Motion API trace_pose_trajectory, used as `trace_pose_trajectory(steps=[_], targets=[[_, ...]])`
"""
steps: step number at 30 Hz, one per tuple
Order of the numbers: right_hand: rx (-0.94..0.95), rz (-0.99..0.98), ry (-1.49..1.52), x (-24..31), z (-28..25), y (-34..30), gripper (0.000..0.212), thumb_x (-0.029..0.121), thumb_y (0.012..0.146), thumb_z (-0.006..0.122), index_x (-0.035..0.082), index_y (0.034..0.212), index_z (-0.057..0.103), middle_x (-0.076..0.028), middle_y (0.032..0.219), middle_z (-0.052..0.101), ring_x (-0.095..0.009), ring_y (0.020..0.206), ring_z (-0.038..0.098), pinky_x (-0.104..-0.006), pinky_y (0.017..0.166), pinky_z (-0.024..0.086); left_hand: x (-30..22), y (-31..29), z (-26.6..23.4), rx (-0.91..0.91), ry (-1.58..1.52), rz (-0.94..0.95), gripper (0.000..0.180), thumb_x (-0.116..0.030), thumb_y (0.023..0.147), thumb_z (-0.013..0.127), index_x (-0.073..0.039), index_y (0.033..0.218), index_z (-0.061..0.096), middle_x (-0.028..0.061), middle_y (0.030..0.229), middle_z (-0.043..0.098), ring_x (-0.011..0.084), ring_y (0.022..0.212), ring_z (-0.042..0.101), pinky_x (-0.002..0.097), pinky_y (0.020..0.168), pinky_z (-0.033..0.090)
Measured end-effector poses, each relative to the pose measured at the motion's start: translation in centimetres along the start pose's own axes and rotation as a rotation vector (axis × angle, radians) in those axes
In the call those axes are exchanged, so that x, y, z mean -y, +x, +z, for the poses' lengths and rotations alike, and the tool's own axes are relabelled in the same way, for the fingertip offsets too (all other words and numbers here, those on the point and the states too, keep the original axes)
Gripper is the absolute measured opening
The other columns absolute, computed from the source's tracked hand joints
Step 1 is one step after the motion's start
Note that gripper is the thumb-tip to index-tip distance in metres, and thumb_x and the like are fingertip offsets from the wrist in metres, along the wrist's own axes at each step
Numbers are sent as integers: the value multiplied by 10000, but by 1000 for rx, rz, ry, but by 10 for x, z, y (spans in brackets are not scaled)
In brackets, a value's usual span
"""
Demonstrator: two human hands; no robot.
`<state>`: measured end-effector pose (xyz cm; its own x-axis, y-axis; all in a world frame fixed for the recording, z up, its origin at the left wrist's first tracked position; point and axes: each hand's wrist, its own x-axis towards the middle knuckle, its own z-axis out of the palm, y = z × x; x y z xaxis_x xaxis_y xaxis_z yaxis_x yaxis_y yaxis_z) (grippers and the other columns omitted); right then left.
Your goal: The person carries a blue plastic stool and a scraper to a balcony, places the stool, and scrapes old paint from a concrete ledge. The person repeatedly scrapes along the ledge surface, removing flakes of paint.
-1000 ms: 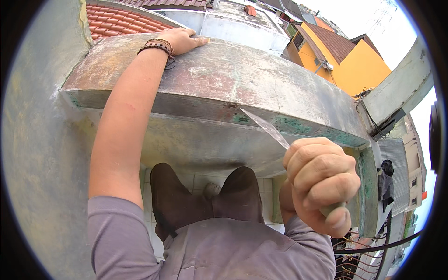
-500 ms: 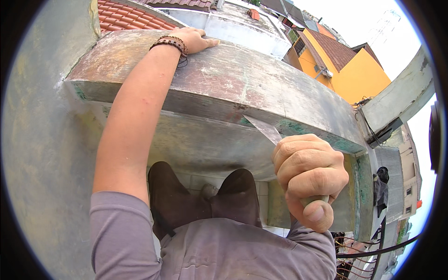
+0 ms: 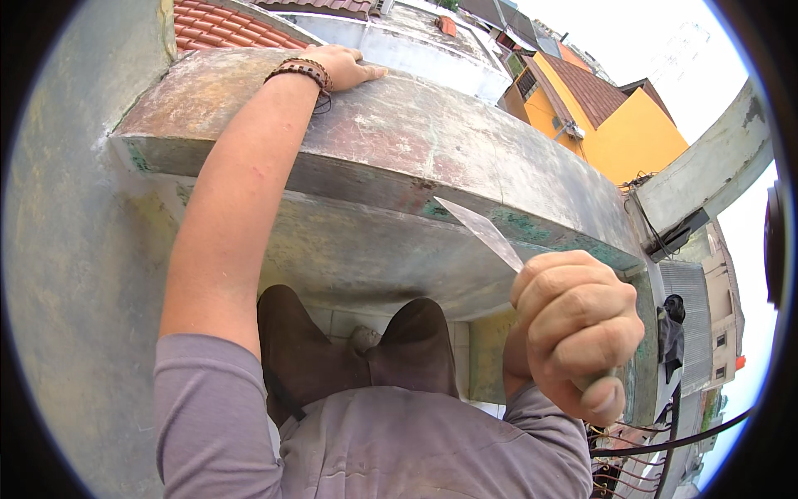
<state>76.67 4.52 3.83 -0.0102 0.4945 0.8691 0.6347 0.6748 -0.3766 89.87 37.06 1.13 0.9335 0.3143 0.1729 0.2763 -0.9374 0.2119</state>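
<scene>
My right hand (image 3: 575,328) is closed in a fist around the handle of a scraper (image 3: 486,233), most of which the fingers hide. Its thin, flat metal blade points up and to the left, with the tip close to the front edge of a concrete parapet (image 3: 465,150). I cannot tell whether the tip touches it. On top of the parapet, at its far edge, my left hand (image 3: 339,66) lies flat and open, holding nothing. Worn patches of reddish and green paint mark the parapet's top and front edge.
A grey wall (image 3: 75,249) rises on the left. On the right are a sloping concrete beam (image 3: 715,175), a dark cloth (image 3: 671,337) and curled metal railings (image 3: 632,457). Beyond the parapet lie tiled roofs (image 3: 229,29) and an orange building (image 3: 640,137).
My right hand has moved right and slightly down, drawing the scraper's blade back from the parapet's edge. My left hand stays on the parapet's top.
</scene>
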Motion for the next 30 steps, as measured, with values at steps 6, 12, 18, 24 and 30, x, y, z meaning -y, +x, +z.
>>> trace_pose_trajectory(steps=[6,12,18,24,30], targets=[[22,-18,-42,-21,15,-14,289,233,827,603,7,650,573,-62,544,489,-180,421,457,-296,388,355,0,2,-2,-6,29,10,763,-697,919,431,-146,1443,491,178,1479,465,333,1378,430,429,1148,347],[39,-21,-122,-21,10,-11,331,288,833,611,6,664,576,-57,542,479,-174,417,428,-287,383,334,4,8,7,-6,65,21,749,-701,921,426,-165,1441,492,164,1478,470,342,1379,428,465,1145,347],[-52,-43,-110,12,-6,-18,331,273,840,604,16,640,545,-68,569,497,-181,423,436,-297,390,333,-7,3,4,16,4,3,758,-714,922,409,-182,1458,470,147,1508,436,323,1408,392,461,1159,328],[-94,-105,-77,10,-8,-23,324,268,850,595,9,658,558,-70,565,492,-181,421,439,-295,387,344,0,2,3,8,28,3,757,-709,929,398,-178,1467,457,127,1514,433,303,1409,394,457,1165,314],[-65,-85,-117,-10,-7,-27,288,226,840,619,-4,674,565,-66,560,478,-184,416,438,-301,382,333,-1,-1,0,13,26,-14,779,-690,932,414,-127,1470,446,138,1533,408,304,1416,384,454,1171,302]])
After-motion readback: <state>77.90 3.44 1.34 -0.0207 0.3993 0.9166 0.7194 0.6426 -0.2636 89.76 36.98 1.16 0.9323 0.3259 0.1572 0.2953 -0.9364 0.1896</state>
